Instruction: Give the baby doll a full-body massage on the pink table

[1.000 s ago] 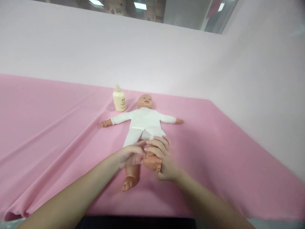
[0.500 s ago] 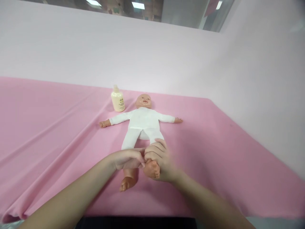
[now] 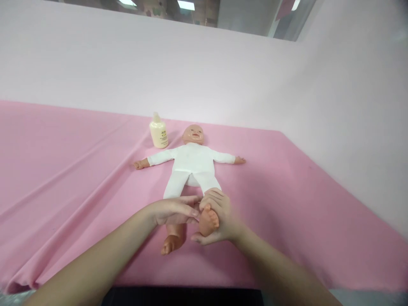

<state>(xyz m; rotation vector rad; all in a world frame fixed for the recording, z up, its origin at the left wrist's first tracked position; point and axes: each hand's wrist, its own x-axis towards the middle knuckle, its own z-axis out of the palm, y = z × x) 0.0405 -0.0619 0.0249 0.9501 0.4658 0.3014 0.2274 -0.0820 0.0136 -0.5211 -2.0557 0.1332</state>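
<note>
A baby doll (image 3: 194, 159) in a white suit lies on its back with its arms spread and its head at the far end. My right hand (image 3: 225, 216) is wrapped round the doll's lower leg on the right. Its thumb sticks out under the doll's bare foot (image 3: 208, 221), whose toes point up and right. Beside that foot, my left hand (image 3: 174, 211) is open, fingers and thumb stretched toward it; whether the fingertips touch it I cannot tell. The doll's other foot (image 3: 172, 243) rests on the cloth below my left hand.
A pale yellow pump bottle (image 3: 158, 132) stands upright by the doll's head, on the left. Pink cloth (image 3: 280, 204) covers the table, with folds on the left. Behind rises a white wall (image 3: 204, 72) with a window (image 3: 248, 17) at the top.
My right hand has shifted slightly right with the doll's leg, and the foot has turned toes upward. The right thumb now shows beneath it. My left fingers have opened out.
</note>
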